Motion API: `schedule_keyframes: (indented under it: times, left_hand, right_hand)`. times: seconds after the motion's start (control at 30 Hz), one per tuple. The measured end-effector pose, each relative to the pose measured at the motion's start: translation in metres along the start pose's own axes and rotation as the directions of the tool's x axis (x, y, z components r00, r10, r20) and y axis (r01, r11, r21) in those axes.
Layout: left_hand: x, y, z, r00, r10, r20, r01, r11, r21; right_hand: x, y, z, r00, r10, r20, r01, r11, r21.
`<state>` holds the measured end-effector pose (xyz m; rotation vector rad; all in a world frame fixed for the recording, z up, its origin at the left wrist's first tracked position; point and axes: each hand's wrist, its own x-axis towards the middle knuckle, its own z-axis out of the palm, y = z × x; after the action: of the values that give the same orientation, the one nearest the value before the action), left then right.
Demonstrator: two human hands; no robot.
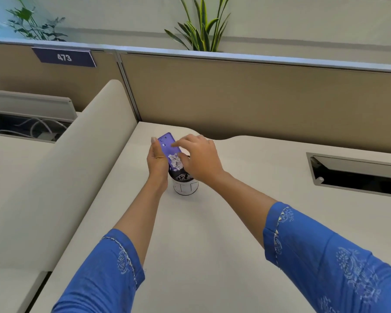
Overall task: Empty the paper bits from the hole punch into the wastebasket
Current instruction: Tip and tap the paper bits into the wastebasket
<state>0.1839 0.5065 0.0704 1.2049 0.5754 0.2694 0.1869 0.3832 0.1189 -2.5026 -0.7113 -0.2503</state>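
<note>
A purple hole punch (pixel 167 144) is held tilted, its lower end over a small white wastebasket (pixel 186 187) with a black liner. White paper bits (pixel 176 162) cluster at the punch's lower end, and more lie inside the basket. My left hand (pixel 157 160) grips the punch from the left side. My right hand (pixel 199 158) hovers over the punch and basket, fingers spread, fingertips touching the punch's face. The basket's far rim is hidden behind my right hand.
The basket stands on a white desk (pixel 212 233). A cable hatch (pixel 357 173) is open at the right. A cream divider (pixel 61 175) runs along the left, tan partition panels (pixel 246 98) behind. Plants (pixel 201 30) stand beyond the partition.
</note>
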Motion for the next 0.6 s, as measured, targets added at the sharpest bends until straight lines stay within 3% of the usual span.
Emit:
schedule_keyframes:
  times: [0.23,0.5,0.6]
  left_hand:
    - [-0.002,0.003,0.002,1.0,-0.003,0.011,0.003,1.0,-0.007]
    - [0.0,0.009,-0.002,1.0,0.005,-0.019,-0.004,1.0,0.013]
    - [-0.002,0.008,-0.002,1.0,0.014,-0.007,-0.013,1.0,0.016]
  right_hand:
    - [-0.006,0.007,0.014,0.975,-0.092,0.201,0.138,0.963,-0.231]
    - [-0.019,0.021,0.009,0.98,-0.166,0.111,0.183,0.97,-0.163]
    - [-0.014,0.017,0.004,0.993,-0.114,0.034,0.116,0.99,-0.075]
